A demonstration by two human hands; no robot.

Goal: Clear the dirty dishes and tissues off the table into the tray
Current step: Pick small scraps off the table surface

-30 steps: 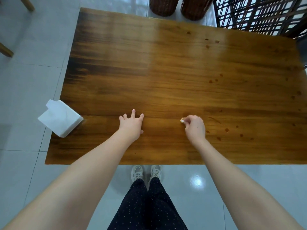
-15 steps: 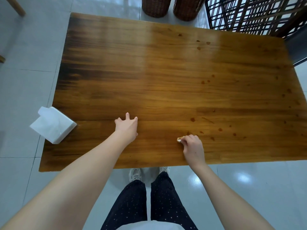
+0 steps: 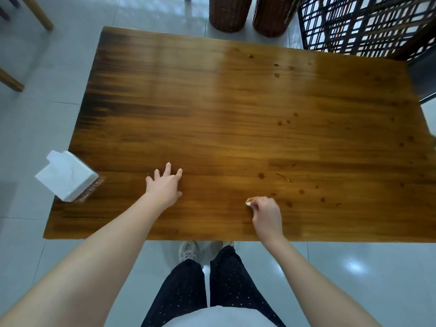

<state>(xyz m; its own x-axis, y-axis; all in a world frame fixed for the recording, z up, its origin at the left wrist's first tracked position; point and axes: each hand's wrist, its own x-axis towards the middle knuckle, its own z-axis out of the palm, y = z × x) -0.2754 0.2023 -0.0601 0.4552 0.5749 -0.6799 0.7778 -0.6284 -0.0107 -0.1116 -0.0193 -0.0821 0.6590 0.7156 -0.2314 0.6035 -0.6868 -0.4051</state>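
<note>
My left hand lies flat on the wooden table, fingers spread, holding nothing. My right hand is curled and pinches a small white tissue wad at its fingertips, down on the wood. I think I am picking it up. I see no tray or dishes, so next I must lift the wad and find the tray.

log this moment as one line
left hand: flat on table | right hand: pinches tissue scrap near stains | tissue pack: left table edge
</note>
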